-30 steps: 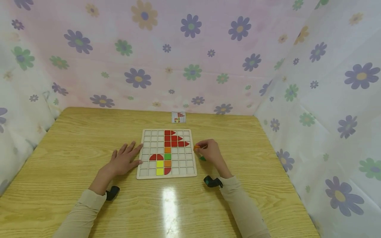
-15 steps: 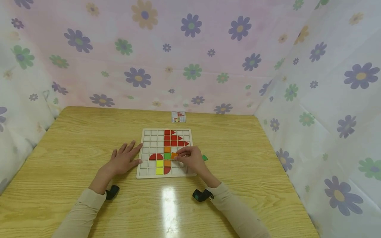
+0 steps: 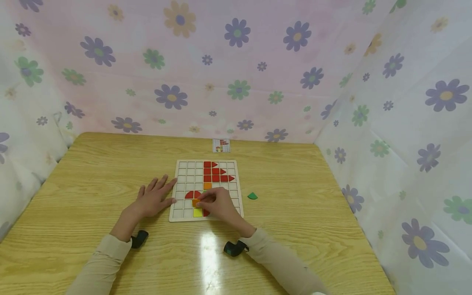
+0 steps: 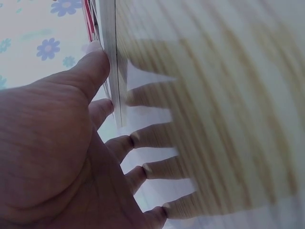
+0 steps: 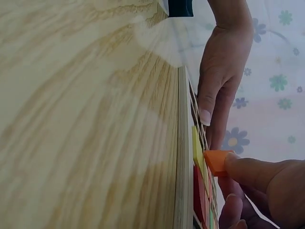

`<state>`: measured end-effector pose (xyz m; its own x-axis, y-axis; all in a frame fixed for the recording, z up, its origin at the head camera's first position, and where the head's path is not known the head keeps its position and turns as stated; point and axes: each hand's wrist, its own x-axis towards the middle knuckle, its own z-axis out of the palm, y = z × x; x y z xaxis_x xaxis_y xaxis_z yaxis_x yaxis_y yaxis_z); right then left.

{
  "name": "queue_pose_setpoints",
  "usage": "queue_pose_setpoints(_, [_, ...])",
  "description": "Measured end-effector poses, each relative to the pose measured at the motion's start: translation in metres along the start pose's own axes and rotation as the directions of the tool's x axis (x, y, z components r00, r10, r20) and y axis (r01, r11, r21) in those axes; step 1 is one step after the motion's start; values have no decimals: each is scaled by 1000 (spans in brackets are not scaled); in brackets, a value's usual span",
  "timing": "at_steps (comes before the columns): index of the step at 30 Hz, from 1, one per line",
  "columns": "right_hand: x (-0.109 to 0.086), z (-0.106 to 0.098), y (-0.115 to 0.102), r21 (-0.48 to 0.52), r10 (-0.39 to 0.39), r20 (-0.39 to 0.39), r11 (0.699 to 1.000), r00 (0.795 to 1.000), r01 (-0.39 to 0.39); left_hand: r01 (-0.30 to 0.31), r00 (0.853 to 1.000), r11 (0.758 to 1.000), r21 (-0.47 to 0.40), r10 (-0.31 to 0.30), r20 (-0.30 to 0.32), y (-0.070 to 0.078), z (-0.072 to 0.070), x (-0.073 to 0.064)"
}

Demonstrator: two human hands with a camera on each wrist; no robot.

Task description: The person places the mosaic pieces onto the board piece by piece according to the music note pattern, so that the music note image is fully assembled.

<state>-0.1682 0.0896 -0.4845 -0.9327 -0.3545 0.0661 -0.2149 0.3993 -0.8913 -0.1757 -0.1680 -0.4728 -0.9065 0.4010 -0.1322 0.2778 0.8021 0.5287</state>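
Observation:
My right hand (image 3: 220,203) pinches an orange tile (image 3: 196,203) between thumb and fingers, over the lower left part of the wooden grid board (image 3: 186,174). In the right wrist view the orange tile (image 5: 218,162) stands tilted, its lower edge right at the yellow tile (image 5: 198,150). Fingers spread, my left hand (image 3: 153,199) rests at the board's left edge, thumb and index fingertip against the rim. Red tiles (image 3: 212,178) form stepped rows with pointed ends at the top of the board. Below them sits another orange tile (image 3: 208,186); the right hand hides several tiles under it.
A green fan-shaped tile (image 3: 252,196) lies on the table just right of the board. Behind the board is a small card (image 3: 221,146) with a printed coloured pattern. Flowered cloth (image 3: 199,73) walls in the wooden table (image 3: 295,176) at back and sides.
The right hand has carried the orange tile from beside the board's right edge leftward across it to the lower left squares. The green tile is now fully uncovered. The left hand stays put.

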Motion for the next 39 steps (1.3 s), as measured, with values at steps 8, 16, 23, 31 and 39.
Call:
queue_pose_setpoints(8, [9,9,-4,-46,-11,1,999,1000,11,-5,1000,1000,-3,5,4,-1,1,1])
queue_pose_setpoints(16, [18,13,-3,-111,33,-6,993,999,-33,-8,1000,1000,-10,9,10,-1,-1,1])
queue_pose_setpoints(23, [19,14,-5,-144,45,17,989,999,-42,-6,1000,1000,6,6,7,-2,-1,0])
queue_pose_setpoints(31, [19,15,-8,-186,56,26,981,998,-50,-10,1000,1000,-7,10,9,0,-1,1])
queue_pose_setpoints(39, [19,17,-8,-213,67,24,975,998,-60,-12,1000,1000,-7,12,8,1,-1,1])
